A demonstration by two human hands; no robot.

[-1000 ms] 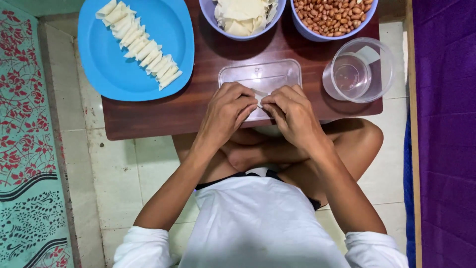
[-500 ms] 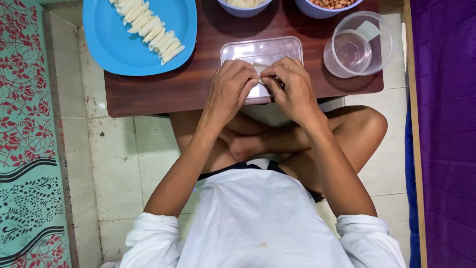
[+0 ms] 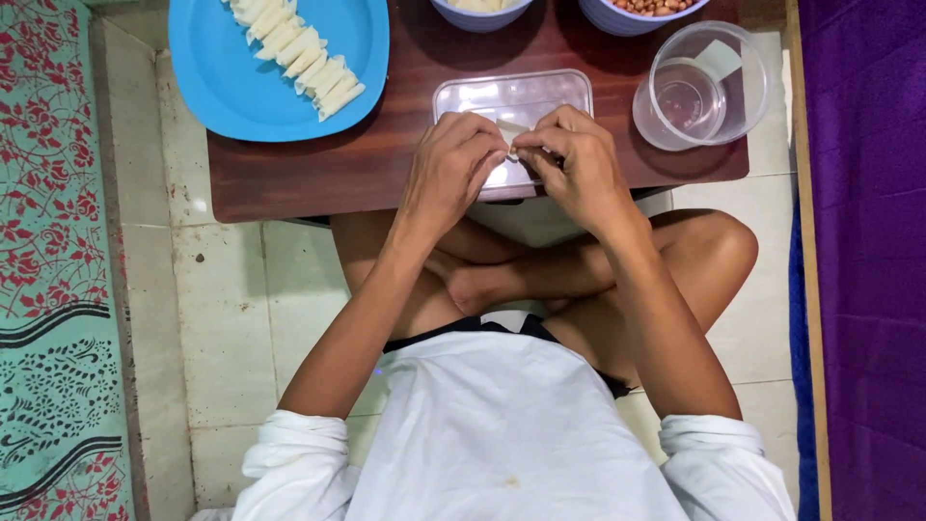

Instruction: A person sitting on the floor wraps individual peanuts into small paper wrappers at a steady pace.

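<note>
My left hand (image 3: pixel 449 164) and my right hand (image 3: pixel 574 159) meet over a clear flat plastic lid (image 3: pixel 511 101) on a low dark wooden table (image 3: pixel 318 174). Between the fingertips of both hands I pinch a small pale pastry wrapper (image 3: pixel 513 145); most of it is hidden by my fingers. A blue plate (image 3: pixel 231 87) at the table's far left carries a row of several folded pale rolls (image 3: pixel 299 48).
A clear plastic cup (image 3: pixel 699 87) stands at the table's right. Two bowls sit at the far edge, one with pale sheets (image 3: pixel 480 8), one with peanuts (image 3: pixel 641 10). My crossed legs lie under the table. A patterned mat (image 3: pixel 48 251) lies left, purple cloth (image 3: pixel 863 251) right.
The view has shifted so the table sits higher in frame and the bowls are cut off. My hands stay together on the wrapper, fingers working slightly.
</note>
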